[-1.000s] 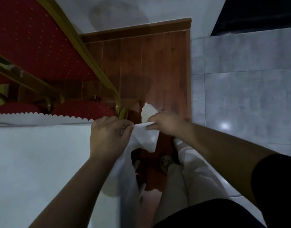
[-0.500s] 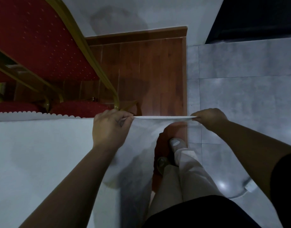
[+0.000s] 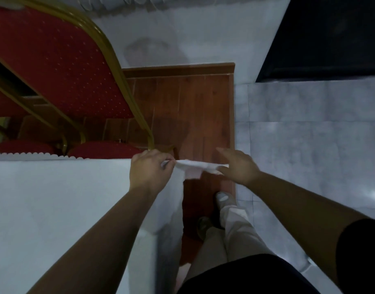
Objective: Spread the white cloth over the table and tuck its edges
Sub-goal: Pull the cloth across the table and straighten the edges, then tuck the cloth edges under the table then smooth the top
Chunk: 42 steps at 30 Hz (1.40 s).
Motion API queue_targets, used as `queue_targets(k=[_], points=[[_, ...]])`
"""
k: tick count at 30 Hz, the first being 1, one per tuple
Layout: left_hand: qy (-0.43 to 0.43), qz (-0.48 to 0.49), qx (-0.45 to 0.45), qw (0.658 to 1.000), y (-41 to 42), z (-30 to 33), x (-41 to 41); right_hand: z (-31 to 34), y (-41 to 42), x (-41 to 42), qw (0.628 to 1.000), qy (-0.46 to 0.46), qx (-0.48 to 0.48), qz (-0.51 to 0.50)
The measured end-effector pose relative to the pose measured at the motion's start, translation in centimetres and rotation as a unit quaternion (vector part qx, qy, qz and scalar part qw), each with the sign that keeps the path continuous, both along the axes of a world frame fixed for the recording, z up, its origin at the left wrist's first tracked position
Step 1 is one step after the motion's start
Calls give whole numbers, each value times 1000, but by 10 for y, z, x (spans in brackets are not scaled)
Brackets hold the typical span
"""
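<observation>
The white cloth [image 3: 55,209] covers the table at lower left and hangs down over its right edge. At the table's far right corner my left hand [image 3: 149,170] grips a bunched fold of the cloth. From that fist a short slack flap [image 3: 195,166] runs rightward in the air. My right hand [image 3: 238,166] is at the flap's far end with its fingers held straight, and the cloth tip touches it near the thumb. A scalloped cloth edge [image 3: 34,154] runs along the table's far side.
A red chair with a gold frame [image 3: 55,66] stands close behind the table's far edge, with red seats [image 3: 101,148] below it. Wooden floor [image 3: 193,113] lies beyond the corner and grey tile [image 3: 309,145] to the right. My feet [image 3: 223,198] are beside the table.
The cloth edge was pulled taut between both hands; now my right hand has moved back toward the left, its fingers have straightened, and the flap is short and slack.
</observation>
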<state>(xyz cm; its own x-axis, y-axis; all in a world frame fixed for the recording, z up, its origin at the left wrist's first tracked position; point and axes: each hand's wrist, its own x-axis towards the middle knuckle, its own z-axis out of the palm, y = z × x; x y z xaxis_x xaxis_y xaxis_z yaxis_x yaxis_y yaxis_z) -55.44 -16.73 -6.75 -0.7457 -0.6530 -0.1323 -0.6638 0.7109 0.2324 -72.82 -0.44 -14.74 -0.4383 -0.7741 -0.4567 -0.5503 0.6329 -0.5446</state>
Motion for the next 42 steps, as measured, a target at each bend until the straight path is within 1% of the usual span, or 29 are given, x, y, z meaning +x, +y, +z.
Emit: queue_targets(k=[1,2,3,4,6,7,10,13,16,19,20,23,26,30,34,36,40,42], points=[[-9,12,17,1000,-1,3,-2,12,-2,2,997,-41,-25,-60],[-6,32,39,999,-1,6,-4,25,-4,3,986,-83,-49,-136],[12,68,70,995,-1,11,-8,38,-4,1,971,-111,-70,-201],[36,112,107,987,-2,16,-13,48,-4,0,957,-125,-91,-247],[84,197,182,960,-4,26,-23,66,-3,-5,939,-128,-115,-298],[106,223,211,946,-6,31,-27,75,-3,-8,934,-128,-127,-309],[143,246,268,921,-14,37,-44,96,-13,-25,924,-132,-148,-328],[173,242,296,908,-29,38,-70,111,-31,-52,929,-119,-151,-315],[167,231,297,911,-51,39,-105,119,-56,-91,937,-101,-150,-298],[174,243,302,905,-72,38,-140,128,-85,-133,947,-84,-154,-270],[191,257,301,898,-92,41,-166,135,-109,-164,951,-75,-157,-255],[217,260,301,891,-109,48,-198,145,-138,-193,960,-55,-154,-225],[262,274,307,873,-142,62,-240,161,-188,-227,964,-55,-164,-201],[340,302,314,834,-202,77,-285,179,-268,-262,969,-64,-181,-157],[420,344,331,772,-275,90,-316,190,-360,-287,970,-81,-194,-120],[429,364,332,757,-313,96,-326,196,-403,-295,969,-99,-205,-100],[448,392,312,740,-385,109,-338,203,-491,-301,971,-113,-203,-50],[465,421,300,719,-423,111,-341,204,-540,-300,971,-126,-204,-15]])
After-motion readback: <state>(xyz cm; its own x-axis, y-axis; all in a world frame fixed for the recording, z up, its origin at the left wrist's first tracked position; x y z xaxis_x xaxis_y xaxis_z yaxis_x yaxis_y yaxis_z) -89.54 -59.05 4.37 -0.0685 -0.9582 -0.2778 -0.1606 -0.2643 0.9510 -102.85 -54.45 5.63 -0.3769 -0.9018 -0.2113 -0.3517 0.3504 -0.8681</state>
